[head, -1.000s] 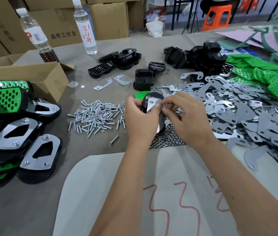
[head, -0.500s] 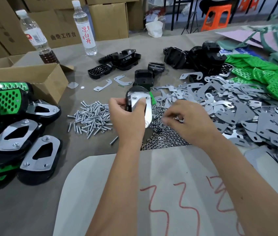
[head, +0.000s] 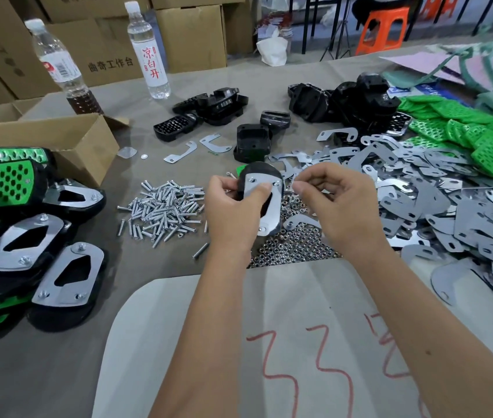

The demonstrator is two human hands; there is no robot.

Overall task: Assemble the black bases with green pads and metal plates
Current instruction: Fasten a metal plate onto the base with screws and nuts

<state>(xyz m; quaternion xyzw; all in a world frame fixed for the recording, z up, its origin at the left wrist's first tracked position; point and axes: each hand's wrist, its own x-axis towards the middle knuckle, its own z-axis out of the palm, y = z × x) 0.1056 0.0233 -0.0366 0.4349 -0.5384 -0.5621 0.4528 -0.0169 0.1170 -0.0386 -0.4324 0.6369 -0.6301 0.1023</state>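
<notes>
My left hand (head: 233, 206) grips a black base (head: 258, 171) with a metal plate (head: 269, 212) lying on its upturned side, thumb pressing on the plate. A sliver of green pad shows behind it. My right hand (head: 338, 197) hovers just right of the base, with thumb and forefinger pinched together on something too small to make out. Under both hands lies a heap of nuts (head: 293, 248). Screws (head: 163, 208) are piled to the left. Loose metal plates (head: 438, 206) spread to the right, green pads (head: 486, 137) at the far right, bare black bases (head: 359, 101) at the back.
Finished assemblies (head: 27, 236) are stacked at the left beside an open cardboard box (head: 43, 137). Two bottles (head: 148, 52) stand at the back left. A white board with red marks (head: 269, 342) lies at the near edge. An orange stool (head: 385, 28) stands beyond the table.
My left hand brought the base with its plate back toward the middle. My right hand rose from the nut heap and closed in on the base's right side.
</notes>
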